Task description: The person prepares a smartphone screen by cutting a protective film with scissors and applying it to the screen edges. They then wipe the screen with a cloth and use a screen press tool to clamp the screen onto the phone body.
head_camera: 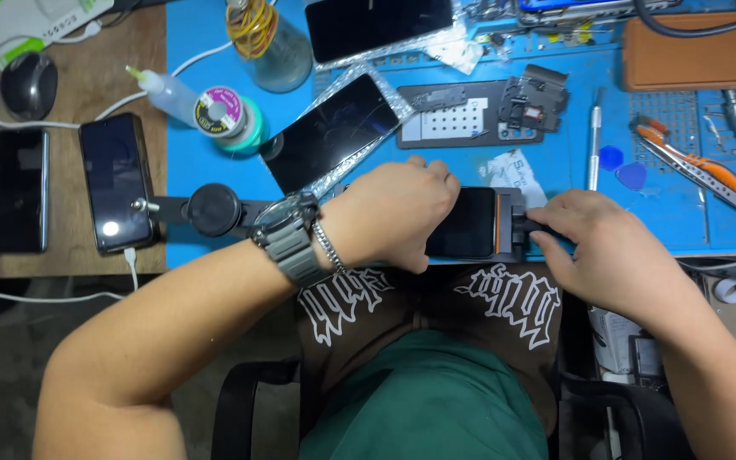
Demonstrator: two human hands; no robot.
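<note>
A: Head view, quick. Left hand?

B: Left hand (398, 213) lies palm down over a dark phone (463, 223) at the near edge of the blue mat (555, 166). Fingers curled together over the phone's far edge, pressing on it. Grey watch (290, 236) and a chain bracelet on that wrist.

A: Right hand?

B: Right hand (606, 247) is at the phone's right end, fingers pinched shut on a black knob (528, 223) of the clamp (508, 223) that grips the phone. The clamp has an orange strip along its inner face.

A: So the phone sits where?

B: Between the two hands, flat, held in the clamp, just above the person's lap. Its left part is hidden under the left hand.

A: Rest of the bench?

B: Second phone (332, 132), screen dark, lies tilted on the mat behind the left hand. Third phone (378, 25) at the top edge. Black perforated plate (453, 123) mid-mat. Scalpel (594, 140) upright right of it, two blue picks (623, 169) beside. Orange tweezers (700, 170) far right. Solder spool (221, 112) and squeeze bottle (168, 89) at the mat's left edge, a glass jar (270, 38) behind them.

A: Off the mat?

B: Two more phones on the wood, one (117, 183) plugged in, one (20, 189) left of it. Mouse (29, 83) above those.
</note>
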